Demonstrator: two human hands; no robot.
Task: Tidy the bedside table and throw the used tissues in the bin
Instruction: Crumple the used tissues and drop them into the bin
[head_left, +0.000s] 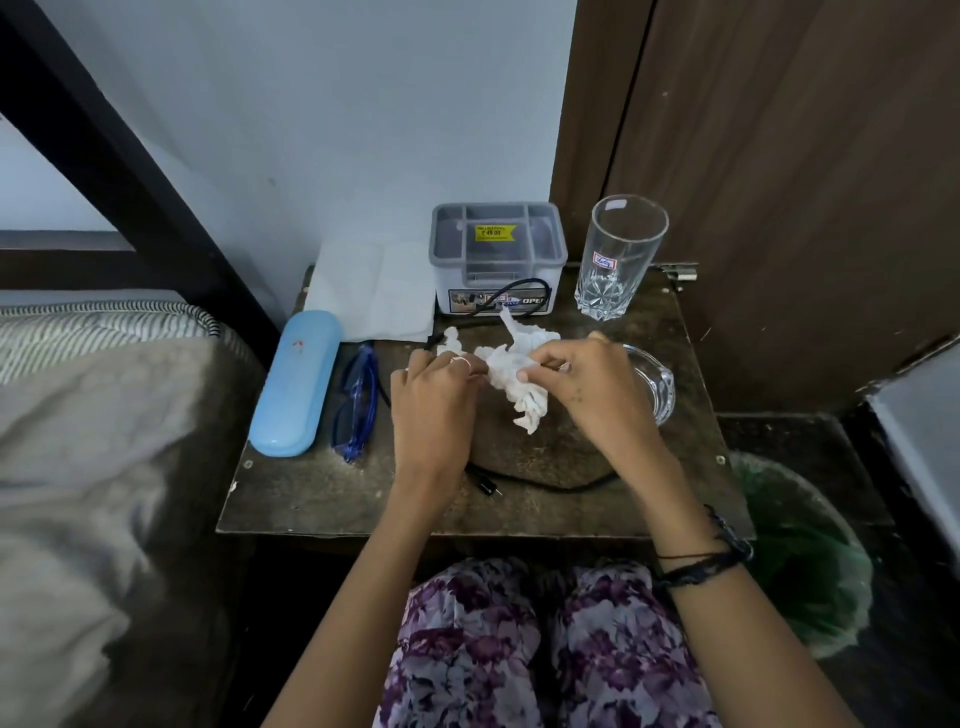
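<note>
Item log, my feed:
- Crumpled tissue (519, 379): held just above desk (311, 488) centre, btwn both hands.
- Left hand (434, 400): fingers curled, pinching tissue's left end.
- Right hand (592, 379): fingertips pinching its right side.
- Bin (810, 561), green liner: on floor, right of desk.
- Blue glasses case (296, 384) w/ blue glasses (356, 405) just beside, desk left.
- Grey box (497, 257), tall glass (621, 257): desk rear.

- Bed (78, 441) with a grey cover and a striped edge, at the left.
- Dark bed frame post (104, 156) slanting across the pale wall (337, 104).
- Brown wooden door (805, 182) at the right, a metal latch (678, 271) low on it.
- Purple floral trousers (519, 649) at the bottom.
- Black bracelets (711, 558) on the wrist.
</note>
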